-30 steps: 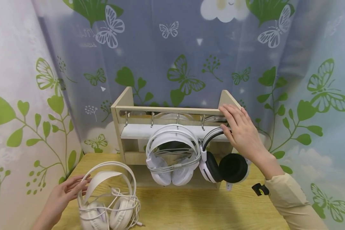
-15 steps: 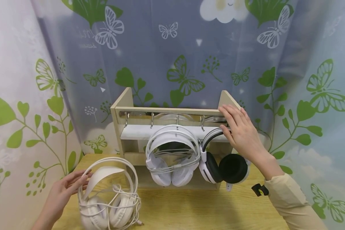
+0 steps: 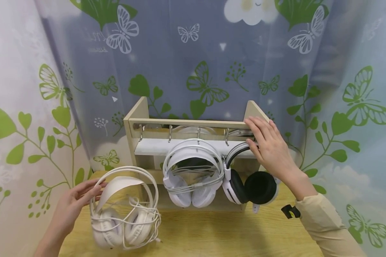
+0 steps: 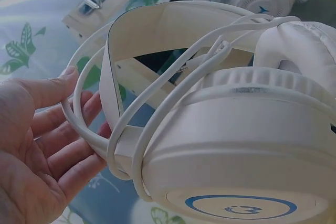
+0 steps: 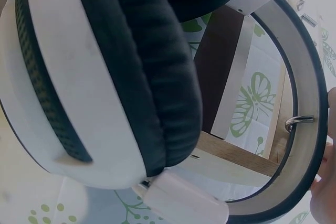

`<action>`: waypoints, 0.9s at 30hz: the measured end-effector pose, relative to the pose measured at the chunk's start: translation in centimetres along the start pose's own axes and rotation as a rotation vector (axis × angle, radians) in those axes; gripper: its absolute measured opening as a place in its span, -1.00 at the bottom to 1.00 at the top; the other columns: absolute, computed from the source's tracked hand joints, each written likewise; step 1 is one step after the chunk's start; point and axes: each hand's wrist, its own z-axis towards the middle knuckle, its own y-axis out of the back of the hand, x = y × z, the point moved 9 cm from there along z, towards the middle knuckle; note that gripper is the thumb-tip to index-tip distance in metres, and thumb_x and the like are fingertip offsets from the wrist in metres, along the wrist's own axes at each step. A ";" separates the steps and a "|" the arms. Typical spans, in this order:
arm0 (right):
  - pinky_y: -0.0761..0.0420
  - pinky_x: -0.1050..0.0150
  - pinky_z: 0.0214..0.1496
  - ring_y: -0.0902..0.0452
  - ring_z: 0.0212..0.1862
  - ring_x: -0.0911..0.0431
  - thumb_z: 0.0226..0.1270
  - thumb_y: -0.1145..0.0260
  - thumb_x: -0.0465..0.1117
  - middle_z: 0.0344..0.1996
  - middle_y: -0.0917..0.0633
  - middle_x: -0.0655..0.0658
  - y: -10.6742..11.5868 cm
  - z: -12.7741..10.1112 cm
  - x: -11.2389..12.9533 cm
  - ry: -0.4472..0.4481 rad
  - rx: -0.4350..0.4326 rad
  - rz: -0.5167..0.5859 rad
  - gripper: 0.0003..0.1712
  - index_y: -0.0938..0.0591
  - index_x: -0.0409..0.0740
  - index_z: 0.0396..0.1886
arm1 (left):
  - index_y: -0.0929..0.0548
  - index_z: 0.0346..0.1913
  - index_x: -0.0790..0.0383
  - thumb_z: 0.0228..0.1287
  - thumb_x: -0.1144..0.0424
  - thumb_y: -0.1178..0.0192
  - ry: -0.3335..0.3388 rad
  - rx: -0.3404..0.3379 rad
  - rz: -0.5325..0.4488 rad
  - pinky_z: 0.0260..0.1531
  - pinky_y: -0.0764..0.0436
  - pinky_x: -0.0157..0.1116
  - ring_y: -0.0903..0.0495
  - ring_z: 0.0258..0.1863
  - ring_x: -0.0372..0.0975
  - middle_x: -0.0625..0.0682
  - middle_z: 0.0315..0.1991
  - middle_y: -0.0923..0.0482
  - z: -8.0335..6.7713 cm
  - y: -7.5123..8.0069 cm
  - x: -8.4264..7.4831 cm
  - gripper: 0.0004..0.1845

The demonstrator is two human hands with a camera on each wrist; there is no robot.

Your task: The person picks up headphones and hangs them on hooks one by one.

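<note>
My left hand [image 3: 72,207] holds white headphones [image 3: 138,228] by one side of the thin double headband, the thumb in front and fingers behind. Their loose cord winds around the earcups [image 4: 241,129]. At the wooden rack [image 3: 186,123], my right hand [image 3: 271,151] rests on the upper right corner with its fingers stretched out. Just below it, headphones with black ear pads [image 3: 260,187] hang from a hook [image 5: 299,121], their band partly hidden by the hand. A second white pair [image 3: 193,153] hangs mid-rack, its cord wrapped across the cups.
Metal hooks [image 3: 141,132] line the rack's front rail, and a white shelf [image 3: 151,147] runs behind them. The rack stands on a yellow wood-grain table [image 3: 209,232]. Patterned curtains [image 3: 167,53] enclose the back and sides. A black clip [image 3: 290,211] is near the right sleeve.
My left hand has lifted the white headphones upward and slightly right, closer to the rack. The right hand has stayed on the rack's corner.
</note>
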 end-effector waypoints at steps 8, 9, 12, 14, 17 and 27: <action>-0.09 -0.19 0.55 -0.24 0.46 -0.20 0.69 0.25 0.19 0.42 -0.38 -0.30 0.0 0.0 0.0 -0.001 0.003 -0.007 -0.27 -0.31 -0.23 0.52 | -0.60 0.26 0.33 0.53 0.36 -0.12 -0.019 -0.001 -0.015 -0.15 -0.66 -0.47 -0.72 -0.16 -0.39 -0.28 -0.04 -0.74 0.4 -0.2 -1.3 -0.67; -0.08 -0.18 0.56 -0.24 0.46 -0.20 0.69 0.25 0.19 0.42 -0.38 -0.30 0.0 0.0 0.0 -0.002 0.004 -0.007 -0.27 -0.31 -0.23 0.52 | -0.60 0.27 0.32 0.53 0.36 -0.12 -0.020 0.001 -0.017 -0.15 -0.66 -0.47 -0.71 -0.15 -0.39 -0.27 -0.03 -0.74 0.5 -0.2 -1.4 -0.66; -0.06 -0.16 0.57 -0.24 0.46 -0.20 0.69 0.25 0.19 0.42 -0.38 -0.31 0.0 0.1 0.0 -0.003 0.005 -0.006 -0.27 -0.31 -0.24 0.52 | -0.60 0.28 0.28 0.52 0.36 -0.14 -0.024 0.000 -0.011 -0.15 -0.65 -0.48 -0.71 -0.14 -0.40 -0.27 -0.02 -0.74 0.7 -0.2 -1.8 -0.65; -0.02 -0.13 0.59 -0.24 0.46 -0.20 0.69 0.25 0.19 0.42 -0.38 -0.31 0.1 0.1 0.0 -0.003 0.005 -0.005 -0.27 -0.31 -0.24 0.52 | -0.59 0.29 0.29 0.51 0.36 -0.14 -0.032 0.001 -0.007 -0.15 -0.65 -0.49 -0.71 -0.14 -0.40 -0.26 -0.01 -0.74 0.8 -0.2 -2.1 -0.64; -0.03 -0.14 0.59 -0.23 0.46 -0.20 0.69 0.26 0.19 0.43 -0.37 -0.31 0.1 0.2 0.0 -0.004 0.006 -0.005 -0.26 -0.30 -0.24 0.52 | -0.59 0.30 0.27 0.52 0.35 -0.14 -0.038 0.009 -0.001 -0.13 -0.62 -0.51 -0.70 -0.13 -0.41 -0.27 -0.01 -0.74 1.1 -0.2 -2.5 -0.64; -0.08 -0.18 0.55 -0.23 0.46 -0.20 0.69 0.25 0.19 0.42 -0.38 -0.30 0.0 0.1 0.0 -0.007 0.007 -0.007 -0.27 -0.30 -0.23 0.52 | -0.63 0.25 0.11 0.52 0.40 -0.11 -0.080 0.015 -0.044 -0.10 -0.58 -0.56 -0.69 -0.11 -0.44 -0.28 -0.02 -0.74 1.8 0.0 -4.0 -0.65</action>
